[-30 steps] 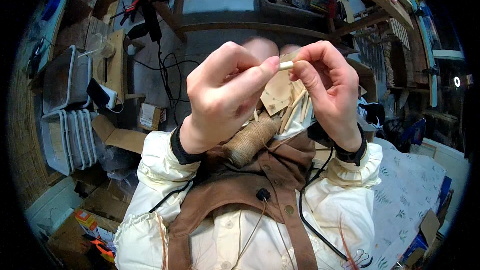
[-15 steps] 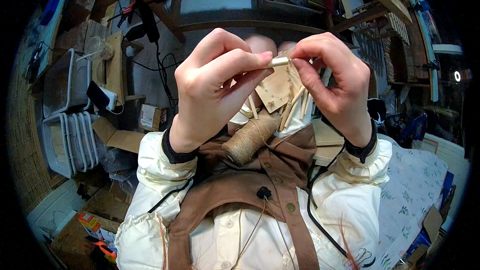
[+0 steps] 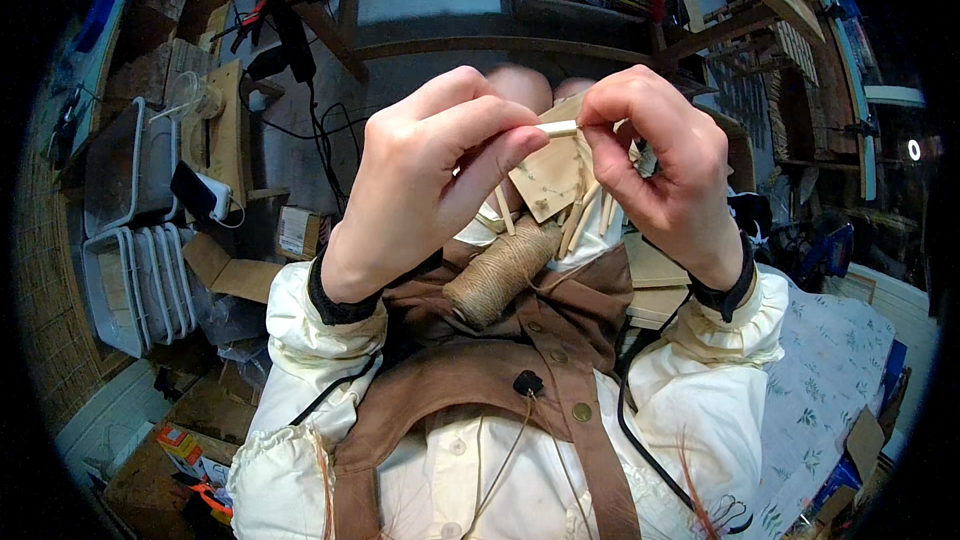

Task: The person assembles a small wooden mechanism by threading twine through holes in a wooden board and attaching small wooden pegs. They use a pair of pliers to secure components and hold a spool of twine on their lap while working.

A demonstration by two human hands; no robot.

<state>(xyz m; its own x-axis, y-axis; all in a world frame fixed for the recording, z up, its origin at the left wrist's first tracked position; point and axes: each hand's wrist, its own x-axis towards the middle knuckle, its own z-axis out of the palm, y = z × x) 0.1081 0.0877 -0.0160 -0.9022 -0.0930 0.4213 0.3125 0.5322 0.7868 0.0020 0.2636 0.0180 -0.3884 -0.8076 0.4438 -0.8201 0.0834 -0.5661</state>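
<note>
Between my two hands a short pale wooden stick [image 3: 557, 128] lies almost level, above my lap. My left hand [image 3: 415, 165] pinches its left end between thumb and fingers. At the right end, the closed fingertips of my right hand [image 3: 660, 165] meet the stick; whether they also grip a thread is too small to tell. Below, a cone of brown twine [image 3: 500, 275] rests on my apron, its loose strand trailing right. Beyond the cone lies a thin wooden board [image 3: 545, 190] with small marks on it. Several thin wooden sticks [image 3: 573, 228] lie beside the board, partly behind my right hand.
White plastic baskets [image 3: 140, 285] stand at the left, near an open cardboard box [image 3: 235, 270] and a white device [image 3: 210, 195] with a cable. Black cords [image 3: 318, 130] run over the floor. A wooden bench frame [image 3: 480, 50] crosses ahead. A leaf-patterned cloth [image 3: 820, 390] spreads at the right.
My left hand has shifted and turned slightly, its fingers now stretched straighter along the stick. More of the stick shows, and its right end now meets my right fingertips.
</note>
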